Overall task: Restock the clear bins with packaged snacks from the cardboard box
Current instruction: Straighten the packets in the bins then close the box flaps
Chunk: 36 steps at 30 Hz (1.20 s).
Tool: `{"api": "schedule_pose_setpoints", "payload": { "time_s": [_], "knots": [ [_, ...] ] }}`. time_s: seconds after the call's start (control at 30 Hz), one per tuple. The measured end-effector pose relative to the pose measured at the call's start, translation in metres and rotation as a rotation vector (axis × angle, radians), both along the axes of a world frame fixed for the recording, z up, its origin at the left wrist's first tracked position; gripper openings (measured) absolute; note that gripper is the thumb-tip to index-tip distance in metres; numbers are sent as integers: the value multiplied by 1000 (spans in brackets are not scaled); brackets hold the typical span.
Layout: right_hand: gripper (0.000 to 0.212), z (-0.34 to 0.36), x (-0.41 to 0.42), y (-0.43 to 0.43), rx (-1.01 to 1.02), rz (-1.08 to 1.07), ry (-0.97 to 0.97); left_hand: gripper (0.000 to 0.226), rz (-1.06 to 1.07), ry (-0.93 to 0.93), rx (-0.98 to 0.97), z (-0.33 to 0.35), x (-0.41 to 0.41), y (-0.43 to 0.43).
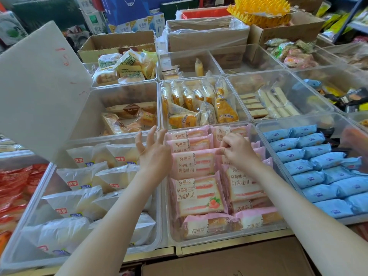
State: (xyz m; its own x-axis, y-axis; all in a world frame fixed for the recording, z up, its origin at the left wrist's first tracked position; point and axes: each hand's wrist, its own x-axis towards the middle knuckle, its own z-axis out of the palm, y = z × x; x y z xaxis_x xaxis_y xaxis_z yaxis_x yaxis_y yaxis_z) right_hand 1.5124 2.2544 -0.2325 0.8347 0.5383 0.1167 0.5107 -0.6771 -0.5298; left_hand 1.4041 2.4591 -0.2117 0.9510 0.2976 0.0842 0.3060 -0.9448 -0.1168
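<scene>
A: What is helping here?
B: The right hand (pixel 238 151) is pinching a pink pack (pixel 194 163) in the middle clear bin (pixel 225 241); the spread left hand (pixel 154 154) is hovering beside, and should be steadying the other packs (pixel 201 196)

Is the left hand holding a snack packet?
No, the left hand hovers with spread fingers, holding nothing, beside the pink strawberry toast packets.

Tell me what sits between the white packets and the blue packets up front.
In the head view, a clear bin filled with pink toast packs; the right hand pinches one, the left hand hovers open.
</scene>
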Motion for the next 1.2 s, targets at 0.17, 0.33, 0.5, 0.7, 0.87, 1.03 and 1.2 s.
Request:
{"api": "schedule_pose_setpoints", "payload": {
  "time_s": [0.17, 0.33, 0.5, 0.7, 0.87, 1.03, 1.2],
  "knots": [
    [32, 4, 3, 9, -46, 75, -236, 44, 9, 27, 188, 5, 5, -3],
    [18, -1, 7, 9, -201, 43, -244, 43, -60, 59, 221, 5, 0, -8],
    [37, 9, -14, 7, -144, 3, -199, 58, -40, -132, 126, -6, -17, -6],
    [20, 6, -57, -9, -185, 193, -162, 41, -176, 162, -23, -9, -42, -19],
    [37, 3, -55, -8, -488, 174, -90, 37, -161, 351, 29, -9, -33, -24],
    [28, 4, -51, -6, -634, 218, -92, 41, -107, 330, 73, -11, -31, -31],
    [7, 8, -45, -14, -389, 169, 17, 37, -71, 309, 16, -7, -33, -28]
  ]
}}
